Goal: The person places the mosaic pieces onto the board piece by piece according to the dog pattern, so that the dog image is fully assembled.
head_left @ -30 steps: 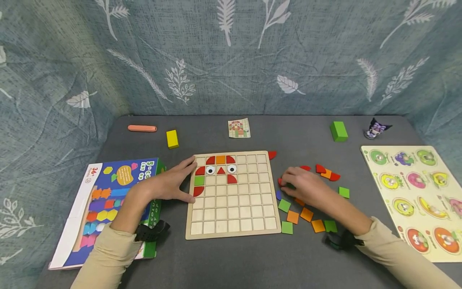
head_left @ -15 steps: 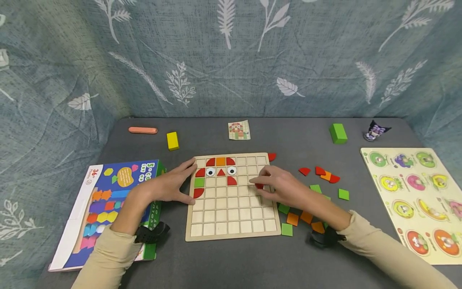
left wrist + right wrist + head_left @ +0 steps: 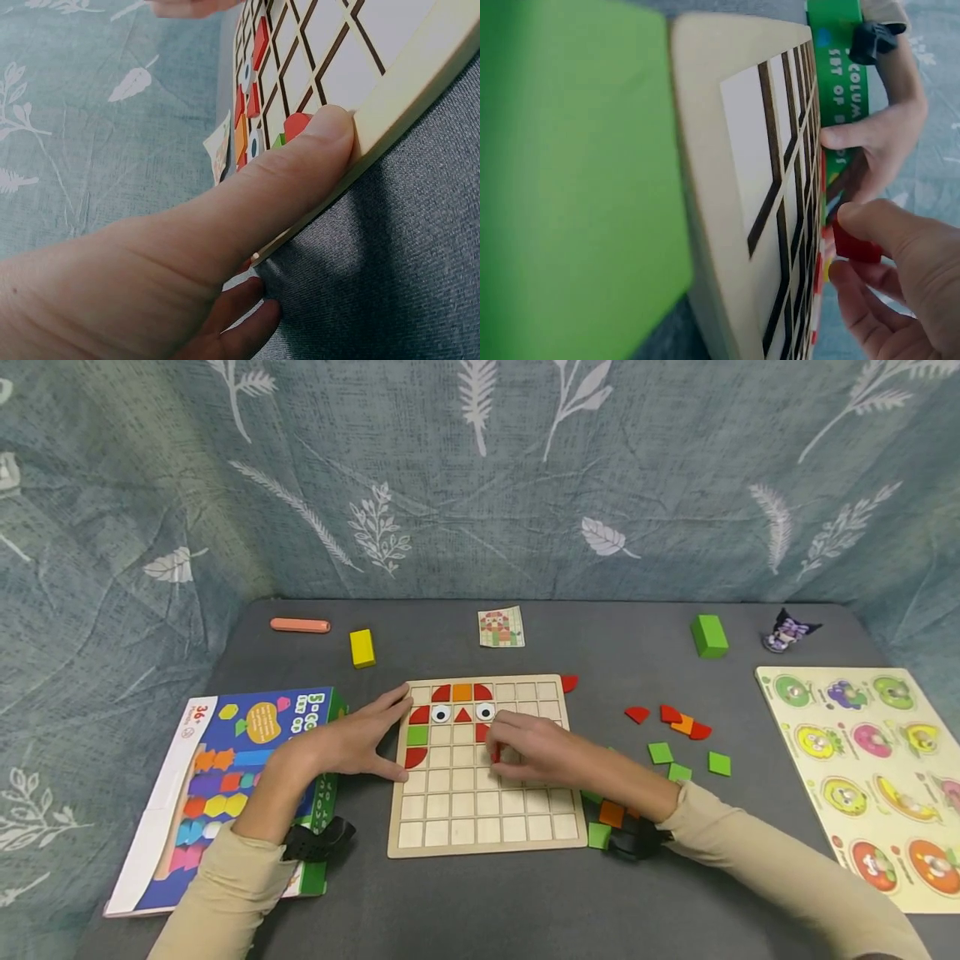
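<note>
A wooden grid board [image 3: 462,807] lies flat on the table with red, orange and green tiles and two eye tiles [image 3: 441,714] in its upper left cells. My left hand [image 3: 352,745] rests at the board's left edge with thumb and fingers spread; in the left wrist view the thumb [image 3: 330,127] touches the rim. Over the middle of the board, my right hand [image 3: 528,745] pinches a small red tile [image 3: 855,246] between thumb and fingers. Its full outline is hidden by the fingers. A red quarter-circle tile [image 3: 482,732] lies in a cell beside the right fingertips.
Loose green, orange and red tiles [image 3: 660,752] lie right of the board. A box [image 3: 247,802] stands left. Behind are a picture card [image 3: 501,627], yellow block [image 3: 362,648], green block [image 3: 709,637] and figurine [image 3: 787,632]. A fruit puzzle board [image 3: 862,768] lies far right.
My right hand has moved left from the loose tiles to the middle of the board, carrying the red tile. My left hand has stayed at the board's edge.
</note>
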The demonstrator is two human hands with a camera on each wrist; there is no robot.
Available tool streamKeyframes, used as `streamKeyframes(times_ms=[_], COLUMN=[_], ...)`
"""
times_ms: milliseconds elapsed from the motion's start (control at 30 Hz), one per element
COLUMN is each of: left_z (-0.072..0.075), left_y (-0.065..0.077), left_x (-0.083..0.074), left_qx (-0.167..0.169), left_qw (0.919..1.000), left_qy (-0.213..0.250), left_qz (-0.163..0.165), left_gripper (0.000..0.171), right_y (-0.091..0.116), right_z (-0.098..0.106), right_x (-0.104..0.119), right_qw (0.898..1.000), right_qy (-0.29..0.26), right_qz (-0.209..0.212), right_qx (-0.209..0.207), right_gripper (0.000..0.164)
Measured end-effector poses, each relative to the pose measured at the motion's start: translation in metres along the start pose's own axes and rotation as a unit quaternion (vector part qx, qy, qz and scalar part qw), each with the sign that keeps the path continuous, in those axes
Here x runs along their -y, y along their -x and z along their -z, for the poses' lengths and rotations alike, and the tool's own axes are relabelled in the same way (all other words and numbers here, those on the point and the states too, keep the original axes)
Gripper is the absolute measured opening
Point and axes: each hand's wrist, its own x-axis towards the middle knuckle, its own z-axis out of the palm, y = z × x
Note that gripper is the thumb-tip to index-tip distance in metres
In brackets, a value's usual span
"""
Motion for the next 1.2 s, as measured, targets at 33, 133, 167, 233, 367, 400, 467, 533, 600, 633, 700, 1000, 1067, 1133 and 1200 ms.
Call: streamKeyframes(times_ms=[33,133,167,233,367,400,467,533,600,633,700,1000,1067,1133,1200], left_z=[0.000,0.001,0.001,0.002,0.003,0.003,0.003,0.003,0.002,0.002,0.002,0.003,0.003,0.003,0.002], left_y=[0.000,0.002,0.002,0.003,0.004,0.004,0.003,0.003,0.003,0.003,0.003,0.002,0.002,0.002,0.002], left_x=[0.000,-0.002,-0.002,-0.003,-0.003,-0.003,-0.003,-0.003,-0.003,-0.003,-0.003,-0.001,-0.001,-0.002,-0.002], left_qx=[0.001,0.002,0.002,0.002,0.002,0.002,0.003,0.004,0.003,0.003,0.003,-0.001,-0.001,0.000,0.002], left_qw=[1.0000,1.0000,1.0000,1.0000,1.0000,0.9999,0.9999,0.9999,0.9999,0.9999,0.9999,1.0000,1.0000,1.0000,1.0000], left_qy=[0.002,0.007,0.007,0.008,0.008,0.009,0.011,0.012,0.013,0.013,0.014,0.006,0.006,0.005,0.005], left_qz=[-0.001,-0.004,-0.005,-0.005,-0.005,-0.004,-0.005,-0.005,-0.005,-0.006,-0.006,-0.007,-0.001,-0.001,-0.002], left_gripper=[0.106,0.106,0.106,0.106,0.106,0.106,0.105,0.105,0.105,0.105,0.105,0.106,0.106,0.106,0.106], right_y=[-0.001,-0.005,-0.007,-0.010,-0.016,-0.017,-0.018,-0.018,-0.018,-0.018,-0.019,-0.021,-0.020,-0.017,-0.014], right_z=[-0.001,-0.002,-0.002,-0.002,-0.002,-0.002,-0.002,-0.002,-0.002,-0.002,-0.002,0.001,0.001,0.003,0.009], right_x=[0.000,0.001,0.001,0.001,0.001,0.001,0.001,0.001,0.001,0.001,0.002,0.004,0.003,0.002,0.000], right_qw=[1.000,1.000,1.000,0.999,0.995,0.994,0.992,0.992,0.990,0.989,0.986,0.988,0.988,0.989,0.989], right_qy=[0.000,0.010,0.017,0.039,0.093,0.101,0.112,0.113,0.124,0.131,0.144,0.128,0.124,0.120,0.121], right_qz=[0.003,0.007,0.009,0.013,0.033,0.039,0.047,0.050,0.055,0.059,0.067,0.066,0.073,0.077,0.076], right_qx=[0.001,0.006,0.007,0.013,0.021,0.022,0.025,0.029,0.035,0.038,0.042,0.056,0.054,0.047,0.036], right_gripper=[0.013,0.014,0.014,0.012,0.004,0.002,0.002,0.003,0.003,0.003,0.003,0.004,0.005,0.008,0.012])
